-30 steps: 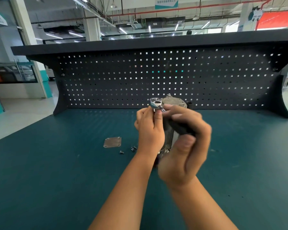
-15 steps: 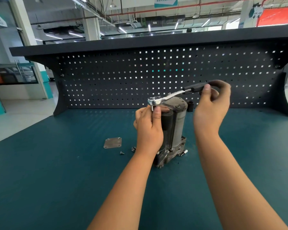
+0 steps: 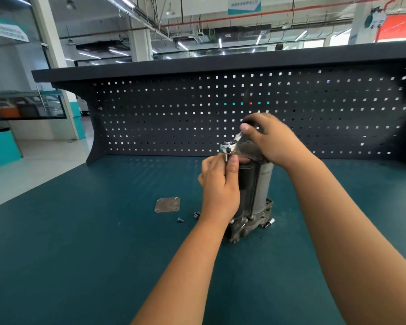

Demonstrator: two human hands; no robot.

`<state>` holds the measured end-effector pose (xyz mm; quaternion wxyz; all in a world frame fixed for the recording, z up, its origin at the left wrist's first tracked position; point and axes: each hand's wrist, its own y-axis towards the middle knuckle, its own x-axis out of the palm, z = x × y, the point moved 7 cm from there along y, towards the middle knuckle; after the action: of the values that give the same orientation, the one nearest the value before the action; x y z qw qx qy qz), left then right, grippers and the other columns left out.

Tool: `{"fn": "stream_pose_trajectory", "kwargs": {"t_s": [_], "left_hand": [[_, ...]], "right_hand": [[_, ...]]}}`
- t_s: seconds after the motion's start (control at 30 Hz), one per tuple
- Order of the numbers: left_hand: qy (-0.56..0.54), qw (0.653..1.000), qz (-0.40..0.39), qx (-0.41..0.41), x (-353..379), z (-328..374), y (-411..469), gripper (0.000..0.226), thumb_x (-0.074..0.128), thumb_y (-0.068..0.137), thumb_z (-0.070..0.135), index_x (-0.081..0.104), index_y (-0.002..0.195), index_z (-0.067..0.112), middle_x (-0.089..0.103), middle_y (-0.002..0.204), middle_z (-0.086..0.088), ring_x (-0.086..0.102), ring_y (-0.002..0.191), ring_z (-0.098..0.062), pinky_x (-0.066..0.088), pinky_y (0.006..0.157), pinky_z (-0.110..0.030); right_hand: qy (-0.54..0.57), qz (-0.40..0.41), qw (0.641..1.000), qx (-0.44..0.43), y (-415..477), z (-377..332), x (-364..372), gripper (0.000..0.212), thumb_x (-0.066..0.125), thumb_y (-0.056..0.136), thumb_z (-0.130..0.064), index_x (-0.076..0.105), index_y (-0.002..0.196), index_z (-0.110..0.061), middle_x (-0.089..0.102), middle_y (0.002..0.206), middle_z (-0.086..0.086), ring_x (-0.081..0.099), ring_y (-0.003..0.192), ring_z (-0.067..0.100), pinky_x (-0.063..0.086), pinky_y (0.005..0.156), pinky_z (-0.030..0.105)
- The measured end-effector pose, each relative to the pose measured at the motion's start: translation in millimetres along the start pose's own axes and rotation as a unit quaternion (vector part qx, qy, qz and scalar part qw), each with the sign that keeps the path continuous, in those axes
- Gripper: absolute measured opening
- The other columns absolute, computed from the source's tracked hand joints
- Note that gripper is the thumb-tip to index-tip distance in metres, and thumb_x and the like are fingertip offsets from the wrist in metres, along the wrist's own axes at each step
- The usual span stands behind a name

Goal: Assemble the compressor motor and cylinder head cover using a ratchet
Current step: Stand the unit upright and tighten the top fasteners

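1. The compressor motor (image 3: 251, 191) is stood upright on the teal bench top (image 3: 80, 254), about mid-bench, in front of the dark pegboard (image 3: 150, 113).
2. The ratchet (image 3: 227, 146) is held at the motor's top, with its shiny head over the left edge and its shaft angled up toward the far right.
3. The left hand (image 3: 220, 184) is raised from the near side on a sloping forearm. Its fingers are curled round the short drive piece under the ratchet head, and the thumb is laid upright against it.
4. The right hand (image 3: 274, 139) is reached in from the right, above the motor's top. It is closed round the ratchet handle (the hand is blurred, and most of the handle is hidden inside it).
5. A square cover plate (image 3: 167, 204) is laid flat to the left of the motor, apart from it. Small screws (image 3: 180, 220) are scattered just nearer than the plate.
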<state>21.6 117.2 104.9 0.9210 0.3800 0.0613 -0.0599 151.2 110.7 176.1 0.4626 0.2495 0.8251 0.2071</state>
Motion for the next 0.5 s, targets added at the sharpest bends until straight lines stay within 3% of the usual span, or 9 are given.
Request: {"fn": "stream_pose_trajectory", "kwargs": {"t_s": [0.17, 0.23, 0.3, 0.4, 0.5], "left_hand": [[0.004, 1.000, 0.004, 0.007, -2, 0, 1, 0.041, 0.029, 0.094, 0.042, 0.064, 0.092, 0.021, 0.053, 0.090, 0.022, 0.037, 0.105, -0.001, 0.032, 0.104, -0.047], [0.005, 1.000, -0.005, 0.012, 1, 0, -1, 0.041, 0.032, 0.095, 0.043, 0.065, 0.093, 0.019, 0.054, 0.088, 0.022, 0.037, 0.104, -0.002, 0.033, 0.102, -0.047], [0.006, 1.000, -0.008, 0.017, 2, 0, -1, 0.040, 0.035, 0.093, 0.046, 0.064, 0.092, 0.019, 0.054, 0.086, 0.023, 0.037, 0.103, -0.003, 0.034, 0.101, -0.047], [0.009, 1.000, 0.005, 0.006, 1, 3, 0, 0.035, 0.034, 0.092, 0.040, 0.061, 0.091, 0.018, 0.053, 0.084, 0.024, 0.039, 0.102, -0.007, 0.035, 0.098, -0.048], [0.004, 1.000, 0.022, 0.004, -1, 4, -1, 0.035, 0.033, 0.092, 0.036, 0.063, 0.091, 0.018, 0.052, 0.082, 0.023, 0.040, 0.101, -0.008, 0.035, 0.099, -0.047]], "right_hand": [[0.064, 0.190, 0.979, 0.032, -39, 14, -46, 0.028, 0.070, 0.082, -0.039, 0.059, 0.086, -0.013, 0.041, 0.101, 0.001, 0.049, 0.080, 0.004, 0.033, 0.065, 0.006], [0.127, 0.314, 0.940, 0.046, -80, 18, -60, 0.019, 0.068, 0.085, -0.033, 0.060, 0.083, -0.016, 0.046, 0.098, 0.002, 0.051, 0.073, -0.011, 0.034, 0.066, -0.001], [0.171, 0.421, 0.891, 0.022, -123, 10, -62, 0.008, 0.060, 0.090, -0.022, 0.060, 0.084, -0.017, 0.051, 0.092, 0.003, 0.051, 0.075, -0.015, 0.035, 0.070, 0.000], [0.267, 0.457, 0.846, -0.066, -160, -16, -48, 0.014, 0.045, 0.093, -0.011, 0.056, 0.097, -0.019, 0.056, 0.101, 0.014, 0.060, 0.095, 0.004, 0.042, 0.084, 0.012], [0.290, 0.429, 0.842, -0.152, -166, -46, -40, 0.024, 0.037, 0.095, -0.009, 0.052, 0.112, -0.018, 0.054, 0.110, 0.013, 0.058, 0.102, 0.027, 0.046, 0.090, 0.030]]}}
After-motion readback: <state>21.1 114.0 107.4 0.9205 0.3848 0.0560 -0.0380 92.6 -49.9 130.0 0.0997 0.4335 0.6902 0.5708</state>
